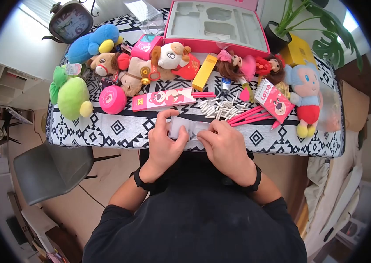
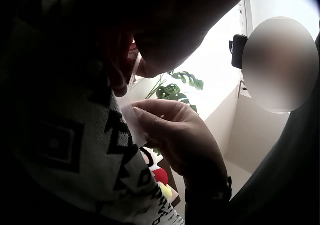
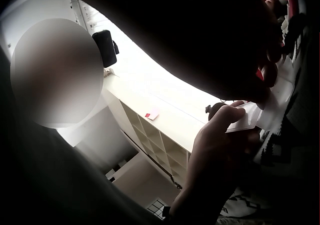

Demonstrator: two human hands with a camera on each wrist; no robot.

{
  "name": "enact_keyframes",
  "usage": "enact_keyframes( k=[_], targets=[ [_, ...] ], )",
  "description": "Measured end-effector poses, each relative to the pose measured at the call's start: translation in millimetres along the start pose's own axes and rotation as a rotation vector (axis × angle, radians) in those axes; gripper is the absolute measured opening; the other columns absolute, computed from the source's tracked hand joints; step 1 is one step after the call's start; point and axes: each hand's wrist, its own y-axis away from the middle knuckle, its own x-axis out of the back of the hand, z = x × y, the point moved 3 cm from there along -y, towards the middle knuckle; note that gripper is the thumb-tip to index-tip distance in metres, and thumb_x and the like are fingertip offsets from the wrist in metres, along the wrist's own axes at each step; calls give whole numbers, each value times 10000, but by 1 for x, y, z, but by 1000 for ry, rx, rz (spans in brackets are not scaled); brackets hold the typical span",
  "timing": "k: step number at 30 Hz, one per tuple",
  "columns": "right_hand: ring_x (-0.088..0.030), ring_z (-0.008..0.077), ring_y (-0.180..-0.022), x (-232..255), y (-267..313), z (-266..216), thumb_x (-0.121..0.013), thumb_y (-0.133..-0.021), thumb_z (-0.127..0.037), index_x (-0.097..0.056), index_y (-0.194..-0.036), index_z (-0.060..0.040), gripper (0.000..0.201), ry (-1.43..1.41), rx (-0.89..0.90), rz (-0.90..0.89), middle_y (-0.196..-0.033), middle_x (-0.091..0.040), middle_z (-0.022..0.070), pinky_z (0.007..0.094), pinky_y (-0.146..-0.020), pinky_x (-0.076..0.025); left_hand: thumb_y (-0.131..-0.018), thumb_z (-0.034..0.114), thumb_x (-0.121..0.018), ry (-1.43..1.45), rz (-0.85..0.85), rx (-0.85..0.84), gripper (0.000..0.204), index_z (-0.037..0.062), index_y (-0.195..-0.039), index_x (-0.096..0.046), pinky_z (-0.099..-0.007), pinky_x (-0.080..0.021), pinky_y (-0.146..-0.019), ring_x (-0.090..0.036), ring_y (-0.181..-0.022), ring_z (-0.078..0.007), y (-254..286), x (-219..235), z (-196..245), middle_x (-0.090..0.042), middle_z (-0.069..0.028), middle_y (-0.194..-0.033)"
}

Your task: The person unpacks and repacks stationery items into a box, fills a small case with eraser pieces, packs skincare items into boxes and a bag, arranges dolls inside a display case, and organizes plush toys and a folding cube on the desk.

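At the table's front edge, the left hand (image 1: 166, 142) pinches a small translucent white packet (image 1: 178, 127) between thumb and fingers. The right hand (image 1: 228, 148) pinches the other end of this clear material, close beside the left. In the left wrist view the right hand (image 2: 175, 132) holds a pale, thin sheet (image 2: 134, 125) by its edge. The right wrist view shows the left hand (image 3: 215, 150) with its thumb on the clear flat piece (image 3: 245, 119). What the packet holds cannot be made out.
Behind the hands lie a pile of small white cylinders (image 1: 222, 108), pink pencils (image 1: 251, 116), a pink bear box (image 1: 163, 99) and a round pink case (image 1: 113, 100). Plush toys (image 1: 72, 97), dolls (image 1: 233, 65) and an open pink box (image 1: 216, 44) stand farther back.
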Motion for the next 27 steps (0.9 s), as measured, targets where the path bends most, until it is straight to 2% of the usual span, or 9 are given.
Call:
enact_keyframes(
  k=[3, 7, 9, 11, 15, 17, 19, 25, 27],
  targets=[
    [-716, 322, -912, 2, -1, 1, -867, -919, -73, -824, -1018, -65, 108, 11, 6, -43, -955, -665, 100, 460, -770, -585, -994, 45, -755, -56, -63, 18, 378, 21, -1335, -593, -323, -532, -568, -734, -586, -164, -2, 3, -2, -752, -107, -714],
    [-738, 324, -993, 15, -11, 17, -855, -941, -58, -831, -1054, -55, 115, -108, -114, 47, -1010, -706, 97, 461, -822, -604, -999, 45, -747, 28, -84, 65, 352, 15, -1309, -583, -323, -556, -590, -764, -615, -176, -4, 4, -3, -778, -117, -735],
    [-743, 323, -1019, 20, -20, 28, -848, -950, -51, -832, -1062, -49, 113, -99, -141, 83, -1028, -719, 97, 460, -838, -609, -1054, -8, -686, 51, -139, 77, 336, 17, -1344, -519, -277, -573, -602, -753, -658, -127, -5, 5, 0, -785, -99, -815],
    [-742, 318, -1019, 19, -30, 36, -842, -955, -35, -831, -1077, -35, 122, 59, 0, 131, -1038, -723, 101, 456, -846, -610, -1052, -10, -687, 58, -141, 77, 337, 13, -1343, -520, -277, -572, -598, -754, -656, -129, -6, 5, -4, -784, -101, -821],
    [-732, 311, -1015, 9, -36, 42, -784, -932, -37, -814, -1073, -36, 144, 190, 109, 66, -1069, -735, 96, 442, -840, -614, -1050, 7, -694, 14, -149, 45, 332, 14, -1337, -527, -282, -575, -599, -755, -655, -128, -5, 6, -4, -787, -96, -802],
    [-730, 309, -1015, 9, -37, 42, -767, -932, -37, -807, -1066, -36, 140, 203, 106, 50, -1077, -734, 95, 438, -841, -615, -1048, 13, -697, -12, -142, 29, 331, 15, -1334, -530, -283, -577, -603, -756, -655, -126, -5, 5, -4, -788, -93, -794],
    [-728, 307, -1016, 8, -38, 43, -751, -932, -37, -800, -1059, -37, 136, 214, 101, 38, -1086, -733, 95, 435, -843, -616, -984, 57, -743, 12, -71, 24, 353, 11, -1294, -581, -334, -516, -560, -712, -566, -175, -4, 2, -6, -747, -101, -707],
    [-730, 300, -1013, 7, -39, 44, -776, -940, -49, -782, -1035, -28, 98, 283, 140, 20, -1067, -720, 93, 432, -824, -612, -979, 63, -752, -8, -64, 11, 363, 13, -1296, -582, -337, -512, -559, -699, -555, -180, -4, 2, -7, -728, -101, -694],
    [-730, 312, -992, 7, -38, 45, -815, -942, -49, -781, -1028, -23, 96, 153, 135, 141, -1045, -711, 99, 438, -817, -607, -979, 62, -753, -9, -71, 10, 363, 13, -1296, -582, -339, -512, -559, -697, -553, -181, -5, 3, -7, -727, -102, -698]
  ],
)
